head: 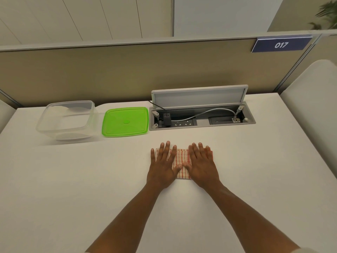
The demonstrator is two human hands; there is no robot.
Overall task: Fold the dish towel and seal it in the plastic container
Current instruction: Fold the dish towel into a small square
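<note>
A white dish towel with red stripes (181,157) lies folded into a small rectangle on the white table, near the middle. My left hand (163,166) rests flat on its left half, fingers spread. My right hand (201,166) lies flat on its right half, and the two thumbs nearly touch. Neither hand grips anything. The clear plastic container (66,120) stands open and empty at the back left. Its green lid (125,122) lies flat on the table just right of it.
An open cable box (201,118) with a raised flap, sockets, a plug and a grey cable is set into the table behind the towel. A beige partition wall runs along the table's far edge. A white padded surface (310,110) rises at the right.
</note>
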